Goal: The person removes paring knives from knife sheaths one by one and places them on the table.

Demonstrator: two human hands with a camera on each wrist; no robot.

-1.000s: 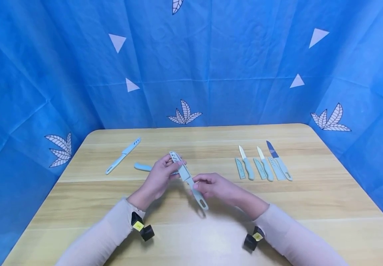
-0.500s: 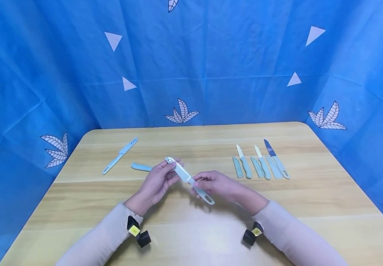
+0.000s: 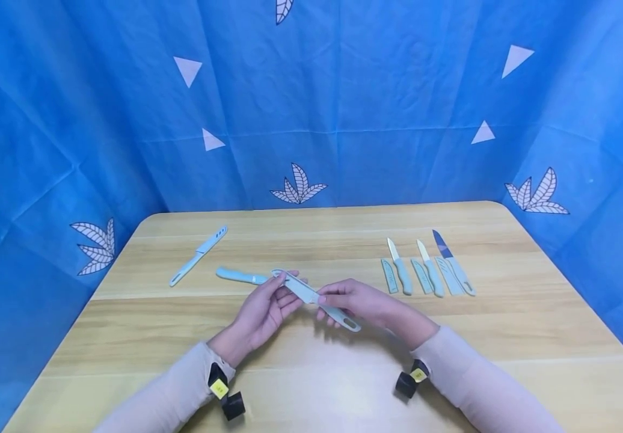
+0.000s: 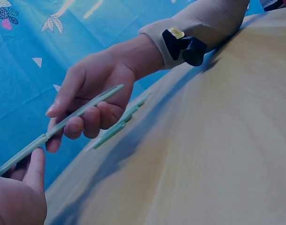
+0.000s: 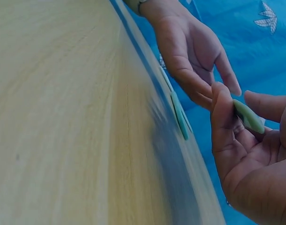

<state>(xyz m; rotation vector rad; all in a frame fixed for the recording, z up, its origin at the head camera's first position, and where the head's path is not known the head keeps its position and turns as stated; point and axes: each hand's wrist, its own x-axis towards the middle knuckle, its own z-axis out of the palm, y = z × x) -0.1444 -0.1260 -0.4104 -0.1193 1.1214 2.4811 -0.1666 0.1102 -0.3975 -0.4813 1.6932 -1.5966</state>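
Note:
A pale blue-green knife (image 3: 338,315) with its blade in a matching sheath (image 3: 302,290) is held in the air between both hands. The left hand (image 3: 263,313), palm turned up, pinches the sheath near its tip, thumb on top and fingers beneath. With thumb and fingers the right hand (image 3: 357,304) grips the handle close to where it meets the sheath. In the left wrist view the knife (image 4: 86,107) shows edge-on. The right wrist view shows only the handle's end (image 5: 248,116) between the right fingers. Behind the left hand, another knife's handle (image 3: 236,275) lies on the table, its far end hidden.
A sheathed blue knife (image 3: 198,255) lies at the table's left. To the right, two small knives (image 3: 402,273) (image 3: 432,273) and a larger dark-bladed knife (image 3: 454,264) lie with sheaths (image 3: 389,276) beside them. A blue curtain (image 3: 311,108) hangs behind the wooden table (image 3: 311,385).
The held knife has swung flatter: its sheathed tip has come down and its handle end has moved right. The left hand has turned palm-up, uncovering more of the knife behind it.

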